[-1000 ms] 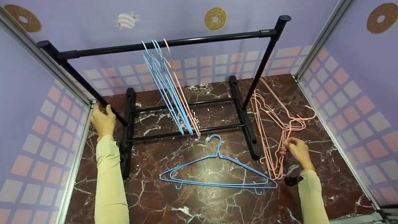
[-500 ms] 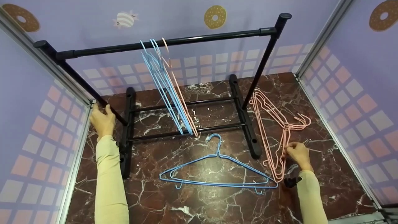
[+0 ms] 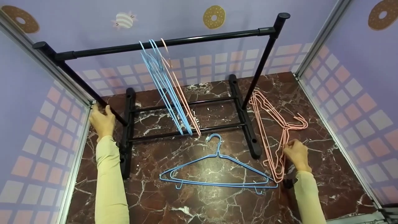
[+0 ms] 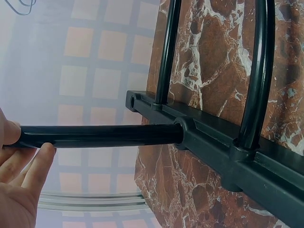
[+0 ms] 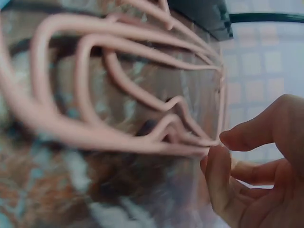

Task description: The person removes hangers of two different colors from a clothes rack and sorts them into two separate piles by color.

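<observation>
Head view: since a second ago the pink hangers point(image 3: 276, 130) have settled flatter on the marble floor point(image 3: 217, 202) at right of frame, their hooks drawn in from the wall, and the right hand point(image 3: 297, 153) has slid slightly lower beside them. Its fingers curl in a pinching grip on the pink wire. The left hand point(image 3: 102, 119), unmoved at mid-left, wraps the black rack point(image 3: 161, 43)'s slanted post. Blue hangers and one pink one point(image 3: 168, 90) hang from the top bar; a blue hanger point(image 3: 217, 174) lies at lower centre.

Left wrist view: the fingers point(image 4: 33, 168) and thumb close around the post point(image 4: 99, 135), lower left.

Right wrist view: thumb and forefinger point(image 5: 251, 135) pinch the blurred pink wire at centre right.
</observation>
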Tool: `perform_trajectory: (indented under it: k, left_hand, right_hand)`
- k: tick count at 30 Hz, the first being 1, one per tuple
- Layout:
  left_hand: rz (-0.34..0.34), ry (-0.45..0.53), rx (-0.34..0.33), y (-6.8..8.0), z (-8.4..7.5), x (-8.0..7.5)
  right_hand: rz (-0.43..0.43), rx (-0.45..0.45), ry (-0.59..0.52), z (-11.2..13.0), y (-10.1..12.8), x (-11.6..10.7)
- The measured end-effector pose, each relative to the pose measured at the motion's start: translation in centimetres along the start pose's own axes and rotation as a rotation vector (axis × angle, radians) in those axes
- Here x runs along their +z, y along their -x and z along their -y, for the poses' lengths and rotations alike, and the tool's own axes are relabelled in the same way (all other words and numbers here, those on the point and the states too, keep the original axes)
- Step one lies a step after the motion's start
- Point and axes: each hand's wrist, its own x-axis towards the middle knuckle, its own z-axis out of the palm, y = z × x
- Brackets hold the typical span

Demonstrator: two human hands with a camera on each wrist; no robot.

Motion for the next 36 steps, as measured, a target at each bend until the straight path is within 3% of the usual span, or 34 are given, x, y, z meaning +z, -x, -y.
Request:
perform_trajectory:
  k: [6, 13, 22, 29, 36]
  left_hand:
    - [0.032, 0.018, -0.023, 0.1, -0.1, -0.1]
    - [0.076, 0.023, -0.060, 0.2, -0.1, -0.2]
    - [0.050, 0.037, -0.036, 0.1, 0.1, -0.2]
    - [0.041, 0.021, -0.032, 0.1, 0.3, -0.1]
    - [0.029, 0.024, -0.023, 0.0, 0.2, -0.2]
  right_hand:
    - [-0.065, -0.109, -0.009, 3.4, 0.0, -0.9]
    - [-0.095, -0.257, -0.104, 8.4, 0.0, -1.2]
    - [-0.095, -0.484, -0.241, 16.6, -0.7, -0.3]
    - [-0.033, -0.636, -0.312, 23.7, -0.8, -0.1]
    - [0.019, -0.728, -0.330, 28.3, -0.7, 0.3]
